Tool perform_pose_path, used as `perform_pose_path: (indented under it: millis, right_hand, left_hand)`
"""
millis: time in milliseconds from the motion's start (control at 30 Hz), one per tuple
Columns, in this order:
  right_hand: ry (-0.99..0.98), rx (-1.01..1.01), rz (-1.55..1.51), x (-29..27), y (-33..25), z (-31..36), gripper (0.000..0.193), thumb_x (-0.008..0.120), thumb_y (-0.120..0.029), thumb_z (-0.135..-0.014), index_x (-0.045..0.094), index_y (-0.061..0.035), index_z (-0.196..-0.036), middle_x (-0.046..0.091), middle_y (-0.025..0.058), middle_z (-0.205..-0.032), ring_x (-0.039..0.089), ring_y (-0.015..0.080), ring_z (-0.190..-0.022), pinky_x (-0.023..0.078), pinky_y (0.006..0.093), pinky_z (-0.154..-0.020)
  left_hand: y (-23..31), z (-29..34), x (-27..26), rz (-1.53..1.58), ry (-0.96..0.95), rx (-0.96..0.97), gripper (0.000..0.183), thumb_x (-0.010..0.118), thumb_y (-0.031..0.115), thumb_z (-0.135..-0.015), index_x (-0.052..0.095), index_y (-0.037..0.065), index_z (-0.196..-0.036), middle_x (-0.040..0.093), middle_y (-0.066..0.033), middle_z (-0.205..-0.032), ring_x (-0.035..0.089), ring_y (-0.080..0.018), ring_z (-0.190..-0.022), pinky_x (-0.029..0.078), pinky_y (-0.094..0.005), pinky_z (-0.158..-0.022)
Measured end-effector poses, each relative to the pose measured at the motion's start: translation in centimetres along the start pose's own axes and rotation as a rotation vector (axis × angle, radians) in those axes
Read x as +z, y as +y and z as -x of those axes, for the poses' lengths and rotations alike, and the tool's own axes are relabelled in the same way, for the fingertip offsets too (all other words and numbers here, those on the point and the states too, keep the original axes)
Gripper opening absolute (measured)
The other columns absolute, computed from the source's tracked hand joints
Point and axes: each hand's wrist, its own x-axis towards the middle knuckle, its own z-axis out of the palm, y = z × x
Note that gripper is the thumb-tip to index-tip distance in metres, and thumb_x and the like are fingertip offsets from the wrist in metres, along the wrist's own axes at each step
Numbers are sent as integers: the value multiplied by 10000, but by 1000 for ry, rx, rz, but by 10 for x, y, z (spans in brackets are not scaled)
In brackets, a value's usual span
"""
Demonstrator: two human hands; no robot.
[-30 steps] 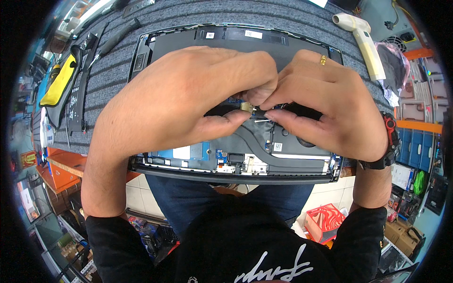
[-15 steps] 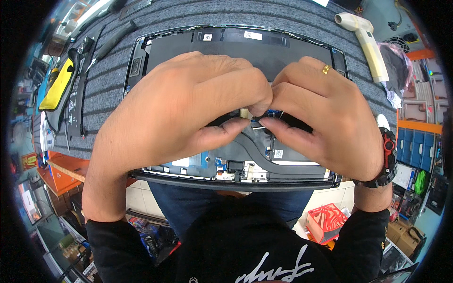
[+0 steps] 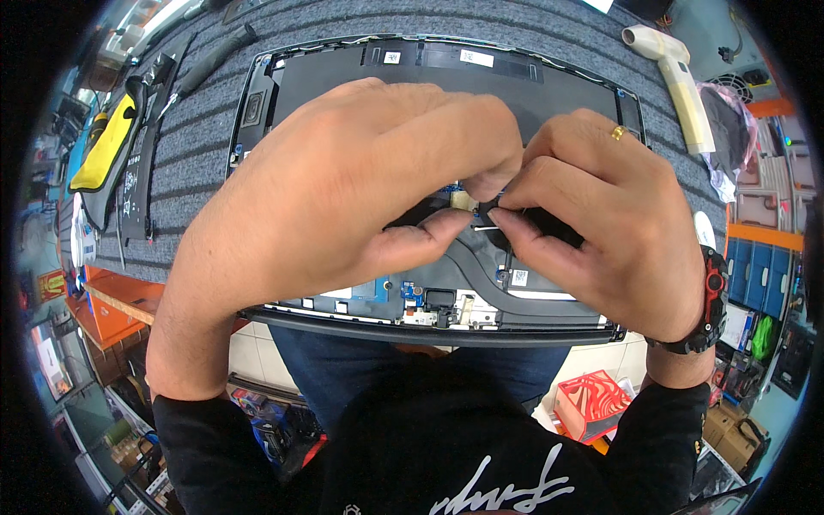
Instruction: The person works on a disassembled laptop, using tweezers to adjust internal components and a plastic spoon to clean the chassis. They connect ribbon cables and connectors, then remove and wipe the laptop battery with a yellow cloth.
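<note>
two hands [image 3: 343, 176] over laptop [image 3: 541, 96], open mat [image 3: 481, 17] beyond far edge [image 3: 421, 38].

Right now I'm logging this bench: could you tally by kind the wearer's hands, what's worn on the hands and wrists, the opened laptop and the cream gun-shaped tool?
Hands, left hand and right hand: 2
Gold finger ring: 1
Black-and-red wristwatch: 1
Opened black laptop: 1
Cream gun-shaped tool: 1
Total: 6
</note>
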Motion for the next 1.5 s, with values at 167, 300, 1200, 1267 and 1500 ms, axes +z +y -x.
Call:
perform_pose_path:
  millis: [167, 300, 1200, 1267, 1500]
  right_hand:
    - [8, 12, 2, 0, -3, 1, 224, 865, -5, -749, 700, -43, -895, 664, 89, -928, 659, 308, -850, 522, 405, -719]
    - [29, 31, 6, 2, -4, 1, 227, 864, -7, -743, 695, -45, -889, 651, 97, -922, 653, 311, -833, 515, 407, -703]
    - [39, 20, 75, 3, -10, 4, 252, 873, -5, -735, 723, -60, -929, 653, 91, -902, 670, 316, -852, 539, 413, -706]
    - [22, 16, 111, 2, -12, 5, 252, 879, -9, -729, 709, -62, -907, 634, 86, -882, 656, 314, -830, 525, 414, -688]
    - [55, 19, 110, 4, -13, 4, 256, 884, -13, -725, 682, -59, -875, 602, 84, -852, 630, 312, -787, 501, 416, -661]
  left_hand:
    - [4, 1, -4, -85, -82, -34, 344, 896, 45, -746, 661, 93, -991, 739, -43, -1016, 716, -273, -935, 513, -387, -819]
    - [3, 0, -1, -74, -45, -6, 330, 893, 46, -751, 665, 104, -983, 746, -33, -1010, 723, -258, -934, 512, -389, -820]
    - [4, 2, 0, -75, -25, -30, 352, 885, 33, -728, 654, 92, -987, 727, -35, -969, 701, -265, -884, 502, -391, -806]
    - [4, 2, 1, -75, -18, -24, 353, 884, 32, -726, 652, 94, -984, 730, -31, -973, 701, -263, -884, 501, -390, -806]
    - [4, 2, 5, -50, 9, -8, 313, 867, 33, -734, 657, 110, -953, 729, -19, -962, 697, -250, -874, 496, -382, -794]
